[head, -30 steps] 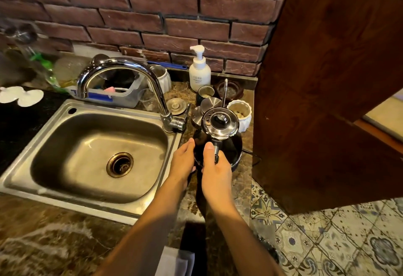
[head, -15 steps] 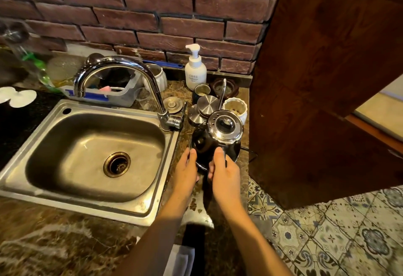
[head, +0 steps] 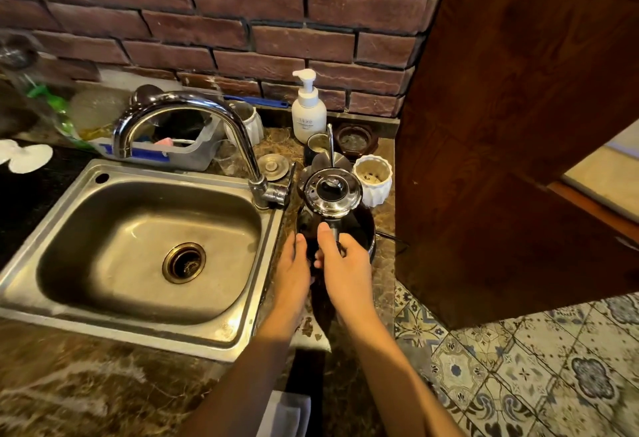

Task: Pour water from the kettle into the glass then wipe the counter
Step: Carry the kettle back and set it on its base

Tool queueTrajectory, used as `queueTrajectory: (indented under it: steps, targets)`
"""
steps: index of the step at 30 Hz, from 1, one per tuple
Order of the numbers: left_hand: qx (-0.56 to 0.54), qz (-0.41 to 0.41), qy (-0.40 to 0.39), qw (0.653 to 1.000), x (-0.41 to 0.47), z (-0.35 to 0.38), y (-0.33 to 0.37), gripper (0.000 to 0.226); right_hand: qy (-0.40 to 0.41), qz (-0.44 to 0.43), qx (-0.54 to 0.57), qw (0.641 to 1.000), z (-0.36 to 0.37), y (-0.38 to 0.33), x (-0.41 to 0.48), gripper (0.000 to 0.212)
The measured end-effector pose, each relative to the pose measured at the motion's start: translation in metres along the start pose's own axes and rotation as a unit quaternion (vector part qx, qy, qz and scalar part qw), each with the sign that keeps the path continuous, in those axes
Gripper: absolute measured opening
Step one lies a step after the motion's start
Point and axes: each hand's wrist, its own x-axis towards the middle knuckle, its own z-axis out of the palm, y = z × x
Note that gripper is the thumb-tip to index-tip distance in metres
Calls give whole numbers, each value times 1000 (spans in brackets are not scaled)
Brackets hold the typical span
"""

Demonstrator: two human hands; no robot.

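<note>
The kettle (head: 334, 194), black with a shiny steel lid, stands upright on the brown marble counter (head: 86, 391) just right of the sink. My right hand (head: 345, 264) is wrapped around its handle at the near side, thumb on top. My left hand (head: 294, 264) lies flat against the kettle's left side, fingers straight, thumb up. A clear glass (head: 226, 160) stands behind the tap, apart from both hands. A white cloth (head: 285, 414) pokes in at the bottom edge.
A steel sink (head: 69, 312) with a curved tap (head: 193, 108) fills the left. Behind the kettle stand a soap pump bottle (head: 308, 111), a white ribbed cup (head: 373, 179), small jars and a lid. A dark wooden cabinet (head: 501, 160) rises close on the right.
The kettle was tipped and raised slightly half a second ago; now it is upright and lower. Both hands stayed on it and shifted a little with it.
</note>
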Motion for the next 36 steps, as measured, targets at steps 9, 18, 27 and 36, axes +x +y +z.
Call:
queueTrajectory:
  steps: [9,18,27,36]
  targets:
    - [37,12,-67,997,-4,-14,0,79,55,19,21,998,3,7,-8,38]
    - [62,43,-83,994,-11,-13,-1,76,25,22,0,999,-10,9,-21,32]
    - [84,39,-116,989,-14,-8,1,67,82,5,-33,996,-22,13,-24,35]
    - [65,21,-85,994,-16,-6,-1,56,32,-43,-78,995,-15,9,-2,33]
